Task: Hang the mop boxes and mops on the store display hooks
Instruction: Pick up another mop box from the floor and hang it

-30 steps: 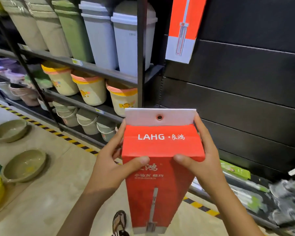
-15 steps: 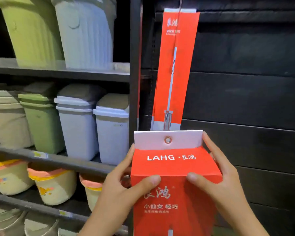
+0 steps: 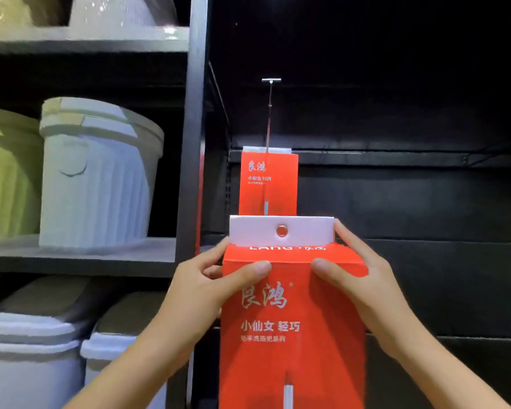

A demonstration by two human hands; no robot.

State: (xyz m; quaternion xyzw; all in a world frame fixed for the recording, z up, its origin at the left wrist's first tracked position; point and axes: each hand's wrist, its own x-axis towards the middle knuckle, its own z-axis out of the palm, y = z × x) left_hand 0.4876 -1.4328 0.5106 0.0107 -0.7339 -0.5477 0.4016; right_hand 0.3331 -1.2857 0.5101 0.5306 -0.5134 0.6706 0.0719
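- My left hand (image 3: 207, 286) and right hand (image 3: 363, 286) grip a red box (image 3: 292, 335) by its top corners, thumbs on the front.
- Its white tab (image 3: 281, 230) with an eyelet points up.
- Above it, a second box (image 3: 267, 183) hangs on a hook (image 3: 270, 113).
- Bins (image 3: 98, 175) stand on shelves to my left.

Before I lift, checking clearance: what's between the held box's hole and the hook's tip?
In the head view, another red box, already hanging on that hook.
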